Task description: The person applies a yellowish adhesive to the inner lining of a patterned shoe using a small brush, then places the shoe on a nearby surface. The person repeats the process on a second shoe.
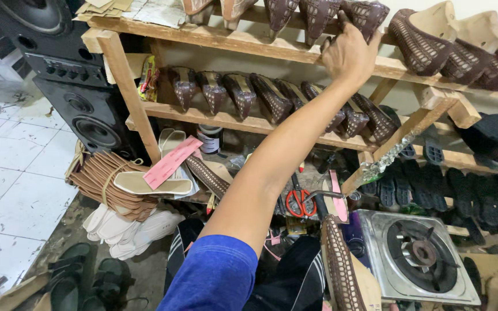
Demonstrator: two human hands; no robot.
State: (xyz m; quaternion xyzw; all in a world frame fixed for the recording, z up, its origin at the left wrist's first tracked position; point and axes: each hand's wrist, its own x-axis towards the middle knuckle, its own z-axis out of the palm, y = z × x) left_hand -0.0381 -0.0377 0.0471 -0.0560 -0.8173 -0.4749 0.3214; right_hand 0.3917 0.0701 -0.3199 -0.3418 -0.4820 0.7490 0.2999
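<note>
My left hand [350, 53] reaches up to the top wooden shelf [249, 41], its fingers closed around a brown woven shoe upper [369, 12] that stands in a row of similar ones. My arm, in a blue sleeve, crosses in front of the middle shelf [243, 122], where more brown woven shoes [240, 92] stand on their toes. Another woven shoe piece [340, 266] lies across my lap. My right hand is out of sight.
A black speaker [82, 86] stands left of the rack. Soles and a pink strip [171, 163] lie on a brown bundle. Red-handled scissors [300, 201] and a single gas burner [419, 253] sit low right. Black soles [468, 193] fill the right shelves.
</note>
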